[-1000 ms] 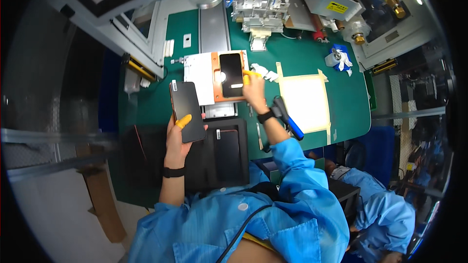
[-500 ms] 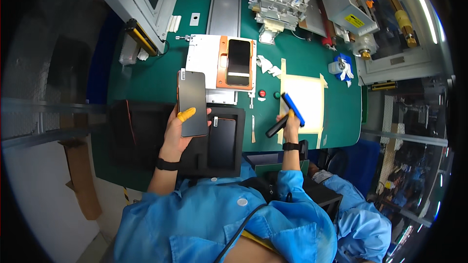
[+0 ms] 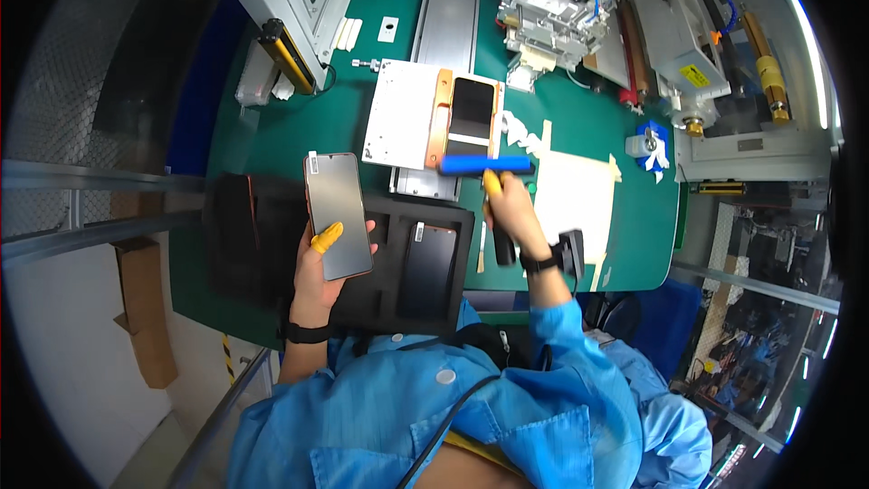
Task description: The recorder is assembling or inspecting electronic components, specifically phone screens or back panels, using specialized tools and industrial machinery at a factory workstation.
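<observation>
My left hand (image 3: 317, 258) grips a smartphone (image 3: 339, 213) with a dark screen and a small white tab at its top corner; a yellow finger cot covers the thumb. In my right hand (image 3: 511, 213) is a roller (image 3: 484, 166) with a blue cylinder and a black handle. The blue cylinder lies across the view just below a second phone (image 3: 472, 118), which sits in an orange fixture (image 3: 439, 118) on a white plate (image 3: 396, 113); whether it touches the fixture I cannot tell. A third phone (image 3: 430, 263) rests in a black foam tray (image 3: 385, 294).
Right of the fixture lies a white sheet (image 3: 575, 208) edged with tape. Crumpled white wipes (image 3: 523, 134) and a thin tool (image 3: 482, 249) are on the green mat. A metal machine (image 3: 561, 23) stands at the back, a bottle in a blue holder (image 3: 648, 147) at right.
The roller has moved left from the white sheet toward the fixture and turned so its cylinder lies sideways. The left hand with its phone has come slightly left and nearer. The whole view has shifted.
</observation>
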Demonstrator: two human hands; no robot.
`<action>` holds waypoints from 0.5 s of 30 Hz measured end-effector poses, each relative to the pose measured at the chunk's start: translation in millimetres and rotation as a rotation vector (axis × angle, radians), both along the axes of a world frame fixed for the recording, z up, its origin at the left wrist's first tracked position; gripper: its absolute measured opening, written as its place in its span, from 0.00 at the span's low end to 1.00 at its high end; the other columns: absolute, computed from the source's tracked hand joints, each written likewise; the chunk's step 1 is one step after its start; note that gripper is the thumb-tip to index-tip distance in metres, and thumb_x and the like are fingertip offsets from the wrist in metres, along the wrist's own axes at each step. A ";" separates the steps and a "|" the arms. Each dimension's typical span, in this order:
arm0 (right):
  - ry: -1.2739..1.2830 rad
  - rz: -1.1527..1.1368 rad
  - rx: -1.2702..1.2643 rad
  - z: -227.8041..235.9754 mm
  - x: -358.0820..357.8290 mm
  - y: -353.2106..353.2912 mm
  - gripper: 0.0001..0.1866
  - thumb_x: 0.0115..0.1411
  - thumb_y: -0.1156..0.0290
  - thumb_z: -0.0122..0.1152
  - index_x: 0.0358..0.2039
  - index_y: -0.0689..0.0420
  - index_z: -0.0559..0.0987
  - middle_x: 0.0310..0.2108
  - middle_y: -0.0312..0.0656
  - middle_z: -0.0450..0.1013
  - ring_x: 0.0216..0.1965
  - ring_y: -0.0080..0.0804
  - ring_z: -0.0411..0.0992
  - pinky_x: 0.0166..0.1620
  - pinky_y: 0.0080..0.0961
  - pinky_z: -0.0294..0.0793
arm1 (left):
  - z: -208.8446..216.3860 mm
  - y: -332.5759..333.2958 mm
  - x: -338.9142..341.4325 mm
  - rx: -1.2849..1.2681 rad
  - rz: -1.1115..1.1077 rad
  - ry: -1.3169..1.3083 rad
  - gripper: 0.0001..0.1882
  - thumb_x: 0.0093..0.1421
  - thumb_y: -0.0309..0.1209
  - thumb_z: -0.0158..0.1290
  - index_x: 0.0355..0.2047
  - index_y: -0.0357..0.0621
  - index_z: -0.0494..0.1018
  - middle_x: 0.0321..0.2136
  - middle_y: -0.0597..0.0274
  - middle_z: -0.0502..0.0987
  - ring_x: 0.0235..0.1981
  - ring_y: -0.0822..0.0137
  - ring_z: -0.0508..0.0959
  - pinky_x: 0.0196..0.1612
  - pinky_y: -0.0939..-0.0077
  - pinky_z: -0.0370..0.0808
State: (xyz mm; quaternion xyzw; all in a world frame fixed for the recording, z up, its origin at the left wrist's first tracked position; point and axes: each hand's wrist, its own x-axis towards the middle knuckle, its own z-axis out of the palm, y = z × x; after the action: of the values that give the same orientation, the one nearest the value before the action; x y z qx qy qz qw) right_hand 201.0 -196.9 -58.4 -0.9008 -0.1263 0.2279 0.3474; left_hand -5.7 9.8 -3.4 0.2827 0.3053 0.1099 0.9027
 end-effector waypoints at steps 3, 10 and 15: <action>0.019 -0.084 0.123 50.3 28.4 25.9 0.19 0.57 0.61 0.44 0.29 0.68 0.70 0.16 0.49 0.70 0.12 0.32 0.68 0.19 0.27 0.69 | -1.0 -1.1 -1.4 0.008 -0.019 0.006 0.20 0.58 0.33 0.43 0.51 0.43 0.59 0.45 0.52 0.67 0.45 0.50 0.70 0.39 0.53 0.73; 0.181 -0.219 0.302 19.4 114.7 56.5 0.22 0.57 0.60 0.42 0.12 0.63 0.66 0.09 0.42 0.65 0.11 0.29 0.67 0.14 0.25 0.67 | 8.1 -7.6 -0.4 0.013 -0.061 0.006 0.21 0.59 0.37 0.42 0.50 0.41 0.60 0.46 0.52 0.67 0.45 0.51 0.70 0.40 0.55 0.73; -0.052 -0.083 0.007 22.9 -19.6 -1.0 0.18 0.58 0.60 0.46 0.28 0.66 0.67 0.15 0.53 0.69 0.16 0.42 0.71 0.21 0.34 0.69 | -0.5 -7.5 4.2 -0.080 -0.031 -0.026 0.22 0.59 0.38 0.43 0.52 0.44 0.57 0.46 0.53 0.66 0.45 0.51 0.70 0.40 0.56 0.73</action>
State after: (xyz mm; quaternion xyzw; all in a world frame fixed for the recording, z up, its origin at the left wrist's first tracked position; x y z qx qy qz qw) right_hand 181.4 -197.9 -35.5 -0.9097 -0.0986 0.1893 0.3563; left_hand -1.4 2.3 -3.9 0.2494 0.2930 0.0873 0.9189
